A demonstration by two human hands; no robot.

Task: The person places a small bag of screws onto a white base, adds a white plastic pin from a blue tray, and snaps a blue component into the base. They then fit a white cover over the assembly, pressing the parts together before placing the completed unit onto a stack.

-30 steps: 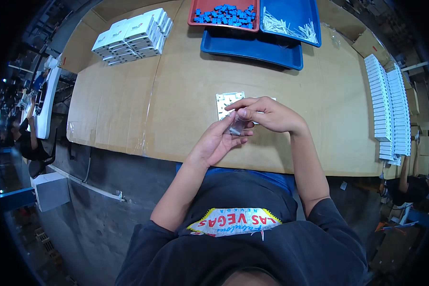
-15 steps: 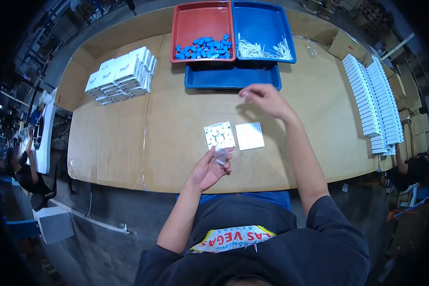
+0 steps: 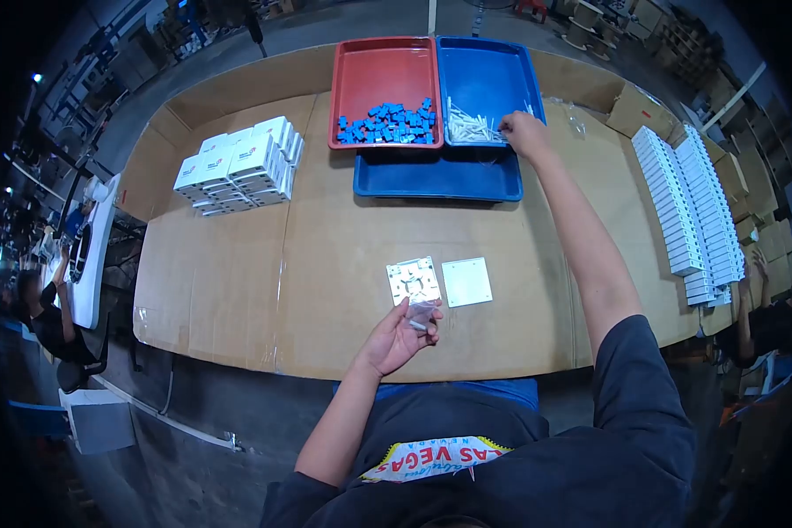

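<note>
My left hand (image 3: 391,341) is closed around a small clear plastic bag (image 3: 422,314), with a whitish piece showing in its lower part. Just beyond the fingers lies a square white frame (image 3: 411,277) with cut-outs in its middle. Beside it on the right is a flat white square plate (image 3: 468,282). My right hand (image 3: 527,134) reaches over the front right of the blue tray (image 3: 488,70), its fingers pinched at the thin white sticks (image 3: 473,124). Whatever those fingertips hold is too small to make out.
A red tray (image 3: 385,75) with many blue pieces (image 3: 387,123) adjoins the blue one. In front sits a lower blue tray (image 3: 436,179). Stacked white boxes (image 3: 238,167) stand at left, long rows of white units (image 3: 673,207) at right. Other people work at both sides.
My right hand has moved forward and right, from over the lower tray to the white sticks. My left hand still holds the bag. The whole view has shifted slightly.
</note>
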